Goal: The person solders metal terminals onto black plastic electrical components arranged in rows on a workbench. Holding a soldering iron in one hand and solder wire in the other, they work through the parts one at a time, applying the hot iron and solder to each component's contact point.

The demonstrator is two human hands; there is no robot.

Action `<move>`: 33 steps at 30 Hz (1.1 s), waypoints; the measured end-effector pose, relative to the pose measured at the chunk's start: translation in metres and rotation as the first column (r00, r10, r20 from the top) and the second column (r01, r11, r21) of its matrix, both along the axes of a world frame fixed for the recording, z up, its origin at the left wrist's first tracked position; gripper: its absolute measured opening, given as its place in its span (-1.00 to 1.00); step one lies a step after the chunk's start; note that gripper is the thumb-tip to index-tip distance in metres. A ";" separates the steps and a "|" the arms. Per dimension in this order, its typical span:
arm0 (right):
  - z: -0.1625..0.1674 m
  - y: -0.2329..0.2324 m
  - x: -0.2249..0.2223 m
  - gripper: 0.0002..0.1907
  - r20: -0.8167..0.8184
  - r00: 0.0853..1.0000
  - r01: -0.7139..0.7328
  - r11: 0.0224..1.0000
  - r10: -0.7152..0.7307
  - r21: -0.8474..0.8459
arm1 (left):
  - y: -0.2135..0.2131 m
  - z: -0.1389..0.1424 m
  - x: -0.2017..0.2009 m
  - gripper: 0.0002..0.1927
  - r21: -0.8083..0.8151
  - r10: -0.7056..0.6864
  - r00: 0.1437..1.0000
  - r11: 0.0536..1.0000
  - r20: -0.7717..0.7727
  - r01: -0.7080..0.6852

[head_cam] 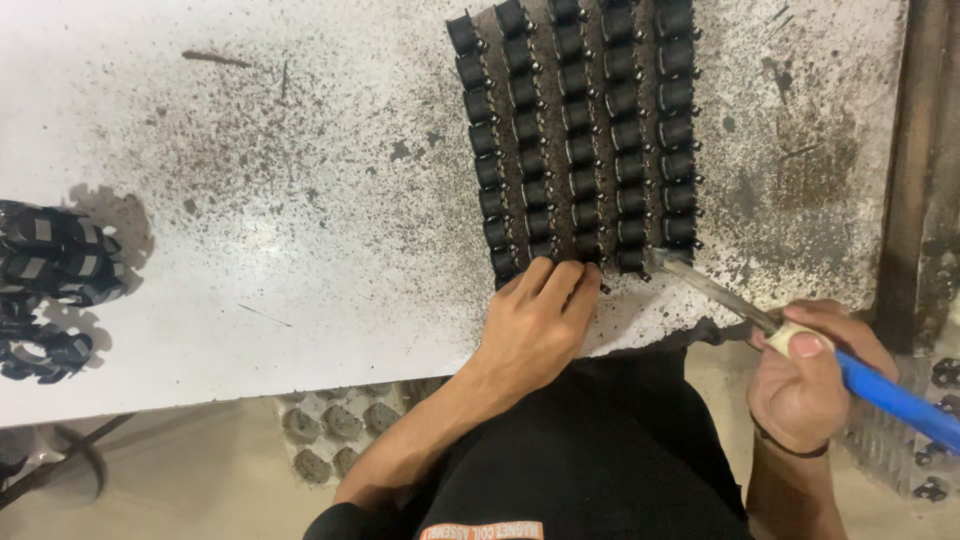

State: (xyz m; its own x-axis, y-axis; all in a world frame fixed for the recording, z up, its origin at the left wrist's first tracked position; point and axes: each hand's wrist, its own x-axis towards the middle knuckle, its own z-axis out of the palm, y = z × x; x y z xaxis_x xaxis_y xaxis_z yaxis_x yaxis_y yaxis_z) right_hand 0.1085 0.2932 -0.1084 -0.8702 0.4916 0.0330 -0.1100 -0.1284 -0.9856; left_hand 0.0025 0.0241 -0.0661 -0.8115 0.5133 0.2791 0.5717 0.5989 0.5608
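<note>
Several rows of small black coil bobbins [578, 140] lie in neat columns on a stained white table [280, 200]. My left hand [540, 320] rests flat at the near end of the columns, fingertips touching the closest bobbins. My right hand [810, 375] grips the blue handle of a soldering iron [740, 310]. Its metal tip [655, 262] touches the nearest bobbin of the rightmost column.
A pile of black wound coils with grey tape [50, 285] lies at the table's left edge. A grey moulded tray [330, 425] sits under the table front. More small black parts [935, 420] lie at the right, beside a dark wooden post [905, 150].
</note>
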 end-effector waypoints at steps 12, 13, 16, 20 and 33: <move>0.003 -0.017 -0.020 -0.78 0.046 0.992 -0.125 0.878 0.117 0.463 | 0.008 -0.012 -0.017 -0.73 0.050 0.160 0.987 0.986 0.034 -0.161; 0.004 -0.017 -0.019 -0.77 0.047 0.992 -0.127 0.881 0.119 0.455 | 0.008 -0.014 -0.015 -0.72 0.045 0.157 0.987 0.986 0.038 -0.158; 0.004 -0.018 -0.021 -0.76 0.047 0.988 -0.150 0.884 0.144 0.444 | 0.007 -0.016 -0.013 -0.72 0.030 0.159 0.986 0.987 0.055 -0.160; 0.004 -0.016 -0.025 -0.76 0.059 0.986 -0.164 0.926 0.153 0.340 | 0.008 -0.013 -0.017 -0.69 0.005 0.097 0.991 0.995 0.091 -0.098; 0.001 -0.018 -0.028 -0.79 0.105 0.986 -0.144 0.984 0.133 0.103 | 0.001 -0.011 -0.022 -0.71 0.093 0.070 0.985 0.992 0.161 -0.085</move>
State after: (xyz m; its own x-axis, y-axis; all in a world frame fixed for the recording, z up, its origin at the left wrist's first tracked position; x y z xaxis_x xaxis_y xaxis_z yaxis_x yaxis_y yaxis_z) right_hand 0.0801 0.2748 -0.1073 -0.9314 0.3640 -0.0078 -0.0019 -0.0263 -0.9997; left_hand -0.0194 0.0253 -0.0769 -0.8855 0.4233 0.1916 0.4260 0.5748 0.6987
